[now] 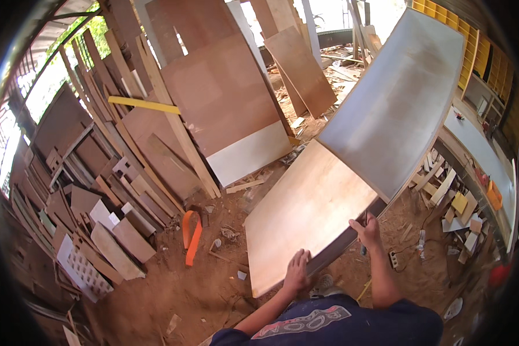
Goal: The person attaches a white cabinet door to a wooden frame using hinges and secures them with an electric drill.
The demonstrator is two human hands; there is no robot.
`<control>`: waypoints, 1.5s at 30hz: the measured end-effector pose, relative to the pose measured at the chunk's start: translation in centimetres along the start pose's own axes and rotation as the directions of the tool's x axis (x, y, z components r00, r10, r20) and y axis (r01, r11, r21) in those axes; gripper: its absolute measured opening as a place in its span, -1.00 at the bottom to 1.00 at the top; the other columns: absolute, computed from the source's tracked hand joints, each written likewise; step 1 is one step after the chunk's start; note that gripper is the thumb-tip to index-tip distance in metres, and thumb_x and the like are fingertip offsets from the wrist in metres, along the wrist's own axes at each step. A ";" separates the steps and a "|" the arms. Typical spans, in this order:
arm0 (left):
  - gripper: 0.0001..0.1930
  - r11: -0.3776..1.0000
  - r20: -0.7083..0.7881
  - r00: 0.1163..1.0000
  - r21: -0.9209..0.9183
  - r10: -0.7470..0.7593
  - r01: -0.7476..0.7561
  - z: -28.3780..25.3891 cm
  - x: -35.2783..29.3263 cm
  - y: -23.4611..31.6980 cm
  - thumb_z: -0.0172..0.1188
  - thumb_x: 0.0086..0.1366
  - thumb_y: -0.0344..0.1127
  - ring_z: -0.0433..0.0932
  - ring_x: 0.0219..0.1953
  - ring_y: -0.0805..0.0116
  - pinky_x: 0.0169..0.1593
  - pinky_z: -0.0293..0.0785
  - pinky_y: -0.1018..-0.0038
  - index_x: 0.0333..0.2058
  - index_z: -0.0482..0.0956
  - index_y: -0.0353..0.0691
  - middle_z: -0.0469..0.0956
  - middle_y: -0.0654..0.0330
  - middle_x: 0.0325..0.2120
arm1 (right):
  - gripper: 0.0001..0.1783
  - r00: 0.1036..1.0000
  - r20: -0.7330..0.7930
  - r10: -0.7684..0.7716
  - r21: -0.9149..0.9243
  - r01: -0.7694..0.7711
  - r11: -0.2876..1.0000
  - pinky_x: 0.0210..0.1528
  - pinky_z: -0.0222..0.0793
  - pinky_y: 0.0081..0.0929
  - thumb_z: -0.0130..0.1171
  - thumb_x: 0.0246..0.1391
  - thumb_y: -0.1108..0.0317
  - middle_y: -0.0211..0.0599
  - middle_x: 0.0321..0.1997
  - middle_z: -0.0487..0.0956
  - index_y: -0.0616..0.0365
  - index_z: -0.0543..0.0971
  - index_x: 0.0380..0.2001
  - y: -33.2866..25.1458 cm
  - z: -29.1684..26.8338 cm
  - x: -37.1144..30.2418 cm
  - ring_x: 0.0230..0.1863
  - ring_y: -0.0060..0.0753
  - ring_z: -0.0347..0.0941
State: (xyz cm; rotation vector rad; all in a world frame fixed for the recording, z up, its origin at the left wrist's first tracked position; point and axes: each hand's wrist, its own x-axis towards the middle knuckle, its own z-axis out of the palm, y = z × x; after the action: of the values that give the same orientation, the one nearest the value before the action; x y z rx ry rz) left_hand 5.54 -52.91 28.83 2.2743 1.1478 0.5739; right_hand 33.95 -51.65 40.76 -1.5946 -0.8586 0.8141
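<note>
Workshop's got a brown dirt floor. Pale rectangular wooden panel meets the long grey tabletop, probably for support. Right hand has its grip closed on the panel's near edge, likely steadying it; left hand's thumb is hidden, can't tell its grip.
</note>
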 end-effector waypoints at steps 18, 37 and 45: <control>-0.81 0.995 -0.597 0.801 0.036 -0.054 0.095 -19.0 9.8 -11.6 0.08 0.44 -0.39 0.63 -0.33 0.15 -0.10 0.50 0.17 -0.06 0.63 -0.10 0.67 0.08 -0.34 | -0.60 0.888 0.427 0.171 -0.193 -0.095 0.977 -0.36 0.48 -0.46 0.34 0.08 0.34 -0.26 -0.28 0.61 0.27 0.54 -0.04 -0.7 8.9 -6.5 -0.34 -0.54 0.53; -0.35 0.880 -0.672 0.657 0.014 -0.343 0.474 -29.3 23.1 -18.9 0.21 0.42 0.00 0.47 0.13 0.00 0.15 0.45 0.14 0.25 0.31 -0.39 0.43 -0.16 0.11 | -0.48 0.886 0.344 0.312 -0.390 -0.167 0.905 -0.08 0.48 -0.13 0.25 0.17 0.00 0.00 -0.27 0.67 0.23 0.55 -0.03 19.0 1.1 5.6 -0.17 -0.01 0.63; -0.17 0.738 -0.713 0.667 0.327 -0.217 0.590 -31.8 31.0 -17.3 0.23 0.29 0.32 0.44 0.21 0.03 0.27 0.36 0.16 0.25 0.35 -0.28 0.42 -0.04 0.19 | -0.63 0.916 0.251 0.313 -0.156 -0.281 0.947 -0.32 0.42 -0.42 0.25 0.21 0.04 -0.37 -0.46 0.62 0.13 0.57 -0.16 18.2 0.7 25.0 -0.45 -0.51 0.50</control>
State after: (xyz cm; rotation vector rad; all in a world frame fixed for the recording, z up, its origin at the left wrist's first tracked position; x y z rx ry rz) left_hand -6.25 -10.40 46.84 2.1279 2.3849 0.9677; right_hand 47.98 -32.31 21.08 -1.7693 -0.8801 1.2433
